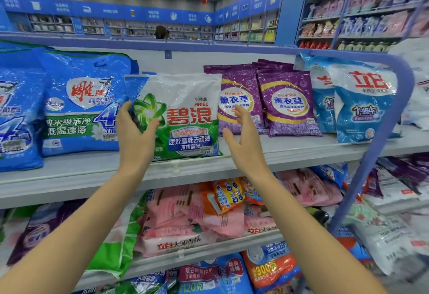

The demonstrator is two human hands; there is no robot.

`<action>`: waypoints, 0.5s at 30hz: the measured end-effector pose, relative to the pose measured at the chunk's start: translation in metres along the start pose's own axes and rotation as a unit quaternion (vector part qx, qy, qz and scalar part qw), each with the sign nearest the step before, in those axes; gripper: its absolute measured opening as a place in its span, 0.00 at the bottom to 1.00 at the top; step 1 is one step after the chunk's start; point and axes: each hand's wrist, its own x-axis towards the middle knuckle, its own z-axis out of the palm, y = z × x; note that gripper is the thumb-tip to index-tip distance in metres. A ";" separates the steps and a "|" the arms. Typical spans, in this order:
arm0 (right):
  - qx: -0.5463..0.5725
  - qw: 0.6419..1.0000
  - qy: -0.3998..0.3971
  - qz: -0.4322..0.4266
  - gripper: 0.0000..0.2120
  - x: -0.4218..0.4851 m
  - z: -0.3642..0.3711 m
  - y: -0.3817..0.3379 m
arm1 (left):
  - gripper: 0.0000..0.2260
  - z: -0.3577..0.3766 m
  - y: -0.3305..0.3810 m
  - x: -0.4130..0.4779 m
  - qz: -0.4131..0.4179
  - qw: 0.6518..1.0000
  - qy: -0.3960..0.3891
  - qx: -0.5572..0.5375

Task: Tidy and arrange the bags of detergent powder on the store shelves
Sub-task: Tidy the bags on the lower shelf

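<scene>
A white and green Ariel detergent bag (185,112) stands upright on the top shelf (301,152), leaning back a little. My left hand (134,133) grips its left edge, thumb on the front and fingers round the side. At the bag's right edge, my right hand (243,140) is raised with straight, spread fingers; whether it touches the bag is not clear. Its fingertips overlap the purple lavender bags (287,103) standing to the right. Large blue bags (79,108) stand to the left of the Ariel bag.
Blue and white bags (362,103) fill the shelf's right end, beside a blue rounded end frame (380,145). The lower shelf holds jumbled pink bags (185,214) and an orange bag (228,195). More bags lie below. A person stands far back behind the shelf.
</scene>
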 end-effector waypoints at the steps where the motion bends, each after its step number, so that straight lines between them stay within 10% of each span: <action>1: -0.012 1.000 0.020 -0.016 0.23 -0.006 -0.010 0.000 | 0.25 -0.001 0.008 -0.010 0.036 0.999 0.008 -0.007; 15: -0.044 0.957 0.285 0.021 0.09 -0.122 -0.186 0.040 | 0.06 0.048 0.044 -0.133 0.119 0.975 -0.142 -0.121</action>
